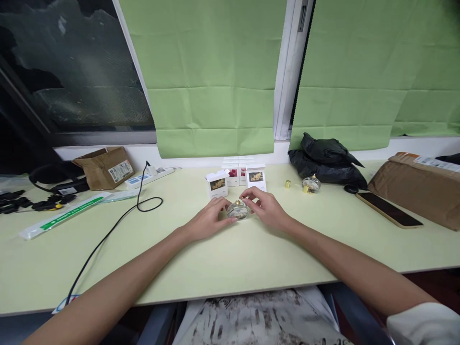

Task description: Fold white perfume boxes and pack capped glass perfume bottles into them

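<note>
A small round glass bottle (237, 210) with a gold top rests on the pale green table (230, 258) between my hands. My left hand (210, 221) curls round its left side, fingertips on the glass. My right hand (264, 206) grips it from the right, fingers bent over the top. Just behind stand small white boxes, one open (217, 184) and one with a dark picture (256, 178). A second glass bottle (311, 184) and a loose gold cap (287, 184) lie to the right.
A black bag (325, 158) sits at the back right, with a phone (390, 210) and a brown parcel (417, 187) beside it. At the left lie a cardboard box (106, 166), a power strip (147, 178), a black cable (118, 223) and a long plastic packet (63, 215).
</note>
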The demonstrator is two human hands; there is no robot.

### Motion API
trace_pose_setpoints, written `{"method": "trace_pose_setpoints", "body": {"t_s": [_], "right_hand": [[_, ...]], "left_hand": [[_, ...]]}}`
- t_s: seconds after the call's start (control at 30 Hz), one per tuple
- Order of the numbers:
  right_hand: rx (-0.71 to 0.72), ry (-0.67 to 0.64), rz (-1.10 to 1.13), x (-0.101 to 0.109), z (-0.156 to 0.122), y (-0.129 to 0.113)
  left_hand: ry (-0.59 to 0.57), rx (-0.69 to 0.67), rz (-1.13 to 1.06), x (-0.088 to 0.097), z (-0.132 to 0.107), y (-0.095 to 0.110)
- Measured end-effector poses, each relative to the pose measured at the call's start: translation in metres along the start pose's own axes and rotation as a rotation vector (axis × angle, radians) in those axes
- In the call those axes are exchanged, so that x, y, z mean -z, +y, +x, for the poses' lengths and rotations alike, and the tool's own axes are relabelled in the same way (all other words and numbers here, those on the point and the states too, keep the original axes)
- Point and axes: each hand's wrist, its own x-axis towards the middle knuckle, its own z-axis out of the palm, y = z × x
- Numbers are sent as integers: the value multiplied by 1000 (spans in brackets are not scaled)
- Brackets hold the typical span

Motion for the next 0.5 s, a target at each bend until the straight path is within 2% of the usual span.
{"method": "trace_pose_setpoints", "body": {"t_s": [0.5], "right_hand": [[-16,4,66,-1,0,1]], "left_hand": [[11,-17,-4,0,-1,1]]}}
